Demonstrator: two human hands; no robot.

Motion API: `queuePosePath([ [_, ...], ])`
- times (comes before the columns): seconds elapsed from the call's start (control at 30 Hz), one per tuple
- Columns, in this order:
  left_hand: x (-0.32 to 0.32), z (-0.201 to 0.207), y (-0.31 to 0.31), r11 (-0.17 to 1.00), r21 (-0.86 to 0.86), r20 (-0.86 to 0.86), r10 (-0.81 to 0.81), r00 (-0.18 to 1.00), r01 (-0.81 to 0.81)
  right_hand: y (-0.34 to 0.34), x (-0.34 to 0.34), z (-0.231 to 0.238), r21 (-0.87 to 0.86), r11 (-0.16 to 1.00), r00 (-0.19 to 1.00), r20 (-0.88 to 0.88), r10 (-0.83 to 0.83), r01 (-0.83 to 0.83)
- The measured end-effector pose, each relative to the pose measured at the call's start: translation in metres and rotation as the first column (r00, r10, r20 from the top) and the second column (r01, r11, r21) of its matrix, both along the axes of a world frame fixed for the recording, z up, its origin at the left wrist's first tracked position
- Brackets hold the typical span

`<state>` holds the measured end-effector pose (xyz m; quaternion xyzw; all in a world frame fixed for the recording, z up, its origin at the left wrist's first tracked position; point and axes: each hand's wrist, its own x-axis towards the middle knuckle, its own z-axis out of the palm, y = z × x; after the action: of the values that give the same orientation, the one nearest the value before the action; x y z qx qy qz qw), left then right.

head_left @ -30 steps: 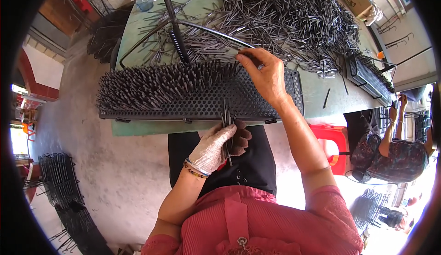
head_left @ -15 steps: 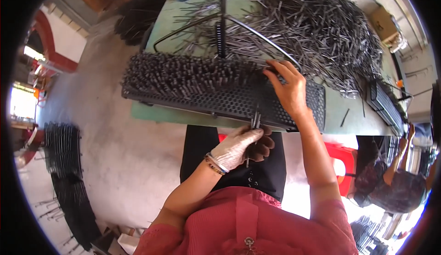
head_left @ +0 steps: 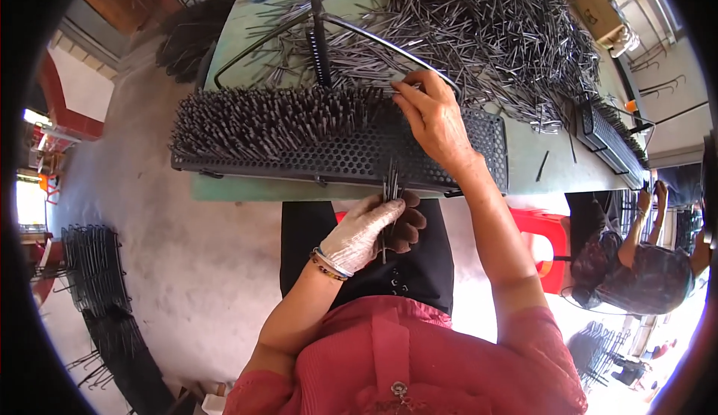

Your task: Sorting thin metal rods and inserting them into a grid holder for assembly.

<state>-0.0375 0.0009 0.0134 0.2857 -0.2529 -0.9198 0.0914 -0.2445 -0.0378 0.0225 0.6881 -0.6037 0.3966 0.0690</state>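
Observation:
A black perforated rectangular panel (head_left: pixel 348 166) lies along the table's near edge. Dark thin strips (head_left: pixel 247 119) stand upright in its holes, densely across the left and along the far side. My left hand (head_left: pixel 378 224), in a white glove with dark brown fingers, is closed round a small bundle of dark strips (head_left: pixel 391 183), held just in front of the panel's near edge. My bare right hand (head_left: pixel 434 119) reaches over the panel to its far side. Its thumb and forefinger are pinched beside the last standing strips; whatever sits between them is too small to make out.
A large heap of loose strips (head_left: pixel 493 33) covers the far right of the green table (head_left: pixel 247 188). A black metal stand (head_left: pixel 317 33) rises behind the panel. At right, another perforated panel (head_left: pixel 602 142) lies near a co-worker's arms (head_left: pixel 643 220). A red stool (head_left: pixel 542 246) stands below.
The whole view has shifted, so the table and panel sit further left and higher. My right hand's pinch stays at the far side of the panel; my left still grips the bundle.

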Motion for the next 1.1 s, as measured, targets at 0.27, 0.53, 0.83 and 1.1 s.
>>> queuePosePath([
  [0.27,-0.003,0.016,-0.001,0.986,-0.156,-0.074,0.054,0.996,-0.065,0.059,0.011,0.028,0.463,0.81,0.69,0.716,-0.103,-0.359],
  [0.53,-0.014,0.014,0.004,0.942,-0.335,0.037,0.022,0.999,-0.008,0.072,0.006,0.017,0.481,0.786,0.521,0.818,-0.242,-0.389],
  [0.83,-0.026,0.021,0.001,0.938,-0.347,0.054,0.037,0.998,-0.016,0.069,-0.007,0.026,0.445,0.843,0.549,0.805,-0.227,-0.303],
  [1.1,-0.032,0.007,0.01,0.932,-0.315,0.023,0.199,0.98,-0.182,0.068,-0.01,0.021,0.382,0.887,0.529,0.825,-0.2,-0.26],
])
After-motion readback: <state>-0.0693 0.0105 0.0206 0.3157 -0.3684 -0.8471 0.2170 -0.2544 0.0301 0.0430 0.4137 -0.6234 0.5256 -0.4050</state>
